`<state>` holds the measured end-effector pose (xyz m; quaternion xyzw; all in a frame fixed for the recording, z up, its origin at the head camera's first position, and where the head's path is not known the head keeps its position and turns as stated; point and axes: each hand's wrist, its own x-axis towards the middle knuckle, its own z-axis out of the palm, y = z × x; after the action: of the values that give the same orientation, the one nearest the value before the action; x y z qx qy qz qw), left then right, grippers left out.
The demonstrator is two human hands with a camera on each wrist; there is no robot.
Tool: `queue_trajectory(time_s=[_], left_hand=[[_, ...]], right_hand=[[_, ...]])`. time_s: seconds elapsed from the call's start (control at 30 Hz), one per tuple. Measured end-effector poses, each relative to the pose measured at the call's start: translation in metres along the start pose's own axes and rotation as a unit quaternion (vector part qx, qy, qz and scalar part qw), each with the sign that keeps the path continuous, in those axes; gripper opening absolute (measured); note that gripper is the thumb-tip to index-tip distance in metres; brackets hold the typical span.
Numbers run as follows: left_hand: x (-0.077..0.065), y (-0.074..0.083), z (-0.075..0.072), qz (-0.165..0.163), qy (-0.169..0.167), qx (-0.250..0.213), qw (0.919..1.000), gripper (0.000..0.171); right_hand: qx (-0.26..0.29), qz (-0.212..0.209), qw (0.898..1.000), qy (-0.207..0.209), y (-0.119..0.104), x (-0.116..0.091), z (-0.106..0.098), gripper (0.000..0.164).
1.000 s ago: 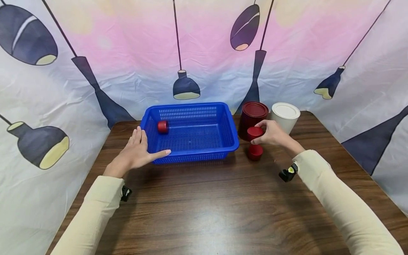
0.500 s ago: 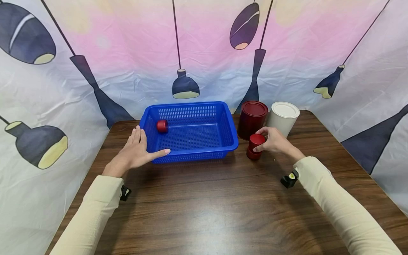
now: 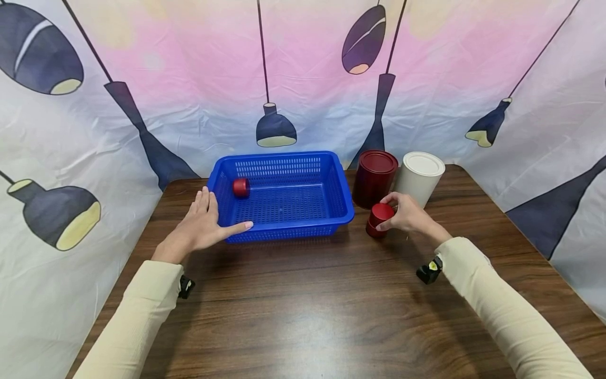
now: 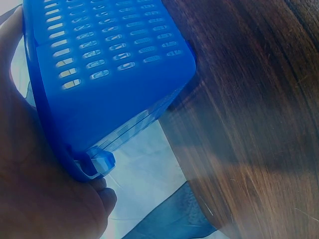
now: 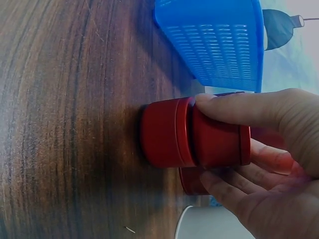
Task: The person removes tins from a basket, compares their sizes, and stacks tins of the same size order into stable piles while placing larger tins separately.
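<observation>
My right hand (image 3: 407,213) pinches a small red tin (image 3: 382,211) between thumb and fingers. Directly below it, another small red tin (image 3: 375,230) stands upright on the table. In the right wrist view, the held tin (image 5: 219,139) sits slightly offset over the lower tin (image 5: 162,134), a narrow dark line between them; whether they touch I cannot tell. With straight fingers, my left hand (image 3: 196,226) rests on the front left corner of a blue plastic basket (image 3: 289,226), thumb along its front rim. Inside the basket, a third small red tin (image 3: 241,188) lies on its side at the left.
Behind the two tins stands a large dark red canister (image 3: 375,181), with a large white canister (image 3: 421,176) to its right. Both have round lids. The wooden table (image 3: 303,305) ends against a printed cloth backdrop (image 3: 199,79).
My right hand has brought the held tin down and slightly nearer, onto or just over the standing tin. The left hand and the basket have stayed in place.
</observation>
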<state>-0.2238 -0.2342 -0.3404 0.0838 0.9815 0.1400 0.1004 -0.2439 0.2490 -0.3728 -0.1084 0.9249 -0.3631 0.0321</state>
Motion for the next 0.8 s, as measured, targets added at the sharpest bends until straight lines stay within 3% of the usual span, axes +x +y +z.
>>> queue_trajectory(time_s=[0.23, 0.4, 0.8], left_hand=[[0.0, 0.0, 0.0, -0.001, 0.001, -0.003, 1.0, 0.136], [-0.001, 0.001, 0.0, -0.002, 0.0, -0.003, 1.0, 0.136], [0.0, 0.0, 0.0, -0.003, -0.005, 0.001, 1.0, 0.136]], right_hand=[[0.002, -0.005, 1.0, 0.0, 0.002, -0.002, 0.001, 0.064], [0.01, -0.002, 1.0, -0.013, -0.001, -0.004, -0.002, 0.074], [-0.004, -0.004, 1.0, -0.021, -0.031, -0.01, -0.023, 0.076]])
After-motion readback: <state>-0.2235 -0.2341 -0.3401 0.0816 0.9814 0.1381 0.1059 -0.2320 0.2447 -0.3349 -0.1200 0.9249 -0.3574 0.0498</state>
